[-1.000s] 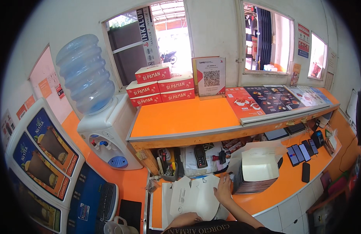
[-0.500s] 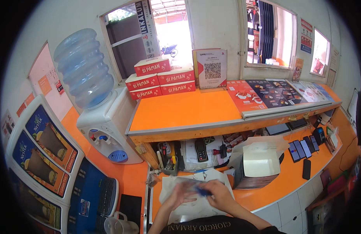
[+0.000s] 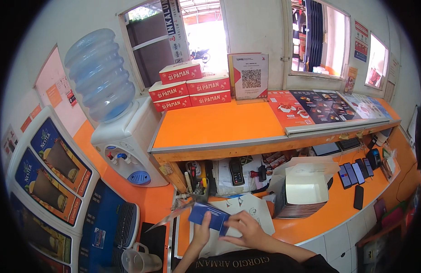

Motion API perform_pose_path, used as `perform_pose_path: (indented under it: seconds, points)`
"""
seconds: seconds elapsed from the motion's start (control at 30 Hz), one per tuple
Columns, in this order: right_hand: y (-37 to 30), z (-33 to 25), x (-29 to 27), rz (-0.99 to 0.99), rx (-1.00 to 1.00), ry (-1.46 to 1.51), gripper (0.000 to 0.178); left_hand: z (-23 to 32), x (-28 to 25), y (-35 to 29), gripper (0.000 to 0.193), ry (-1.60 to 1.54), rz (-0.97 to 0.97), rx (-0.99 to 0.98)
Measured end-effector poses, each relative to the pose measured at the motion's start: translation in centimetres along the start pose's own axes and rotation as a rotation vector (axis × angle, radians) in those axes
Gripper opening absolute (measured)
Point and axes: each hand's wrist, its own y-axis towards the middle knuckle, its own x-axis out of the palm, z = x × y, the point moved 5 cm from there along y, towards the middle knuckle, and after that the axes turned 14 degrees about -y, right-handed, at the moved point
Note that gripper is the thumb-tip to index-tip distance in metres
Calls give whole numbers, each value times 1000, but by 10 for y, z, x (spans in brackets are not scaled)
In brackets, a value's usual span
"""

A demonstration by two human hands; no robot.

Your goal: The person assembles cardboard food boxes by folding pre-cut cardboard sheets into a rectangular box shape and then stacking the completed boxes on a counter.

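Low over the orange counter, my left hand (image 3: 201, 231) grips a flat blue card-like folder (image 3: 209, 214), its thumb lying across the front. The fingers of my right hand (image 3: 247, 231) are bent in a pinch at the folder's right edge, where a narrow blue part hangs down. A thin, shiny, see-through sheet (image 3: 170, 217) sticks out to the left behind the folder; what holds it is hidden. White paper sheets (image 3: 261, 210) lie on the counter beneath both hands.
An opened white carton tops a stack of boxes (image 3: 306, 189) to the right, with several phones (image 3: 355, 173) beyond. A pen holder (image 3: 199, 184) and card terminal (image 3: 236, 172) sit under the raised shelf (image 3: 215, 125). Left stand a water dispenser (image 3: 128, 141) and plastic jug (image 3: 140, 259).
The blue folder, blurred near my right hand before, now shows its face in my left hand. My left hand has closed, and the clear sheet now juts out to the left.
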Motion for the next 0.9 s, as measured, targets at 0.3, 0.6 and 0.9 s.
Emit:
perform_pose_path:
  seconds: [0.3, 0.6, 0.9]
  points:
    - [6, 15, -4, 132, 158, -144, 46, 20, 28, -15, 22, 283, -133, 54]
    - [-5, 14, 1, 61, -74, -239, 35, 25, 36, -6, 20, -30, -184, 41]
    - [0, 9, 6, 136, -34, -416, 28, 12, 32, -4, 28, -92, -181, 74]
